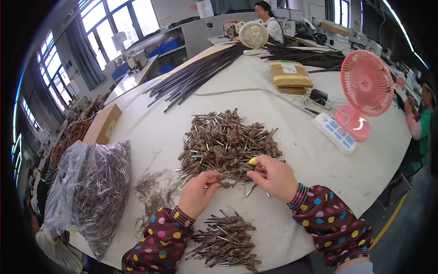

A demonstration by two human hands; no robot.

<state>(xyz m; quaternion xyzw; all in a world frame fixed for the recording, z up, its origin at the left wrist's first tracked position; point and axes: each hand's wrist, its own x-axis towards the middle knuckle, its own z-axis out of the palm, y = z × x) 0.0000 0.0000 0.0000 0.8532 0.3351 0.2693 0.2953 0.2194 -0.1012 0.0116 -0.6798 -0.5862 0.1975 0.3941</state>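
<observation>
My left hand point(198, 194) pinches a brown knotted cord piece point(222, 179) at the near edge of a large heap point(223, 141) of similar cord knots with shiny metal tips. Just right of it, my right hand point(277, 179) is closed around a small tool with a yellow end point(252, 161); the fingers hide most of it. Between my forearms lies a smaller pile point(226, 239) of the same metal-tipped knots. Loose brown thread scraps point(155, 192) are scattered left of my left hand.
A clear plastic bag point(91, 192) full of brown pieces stands left, beside a cardboard box point(102, 125). Dark strips point(200, 73) lie across the far table point(292, 118). At right are a power strip point(335, 132), pink fan point(367, 84) and brown packets point(290, 75). Two people sit farther off.
</observation>
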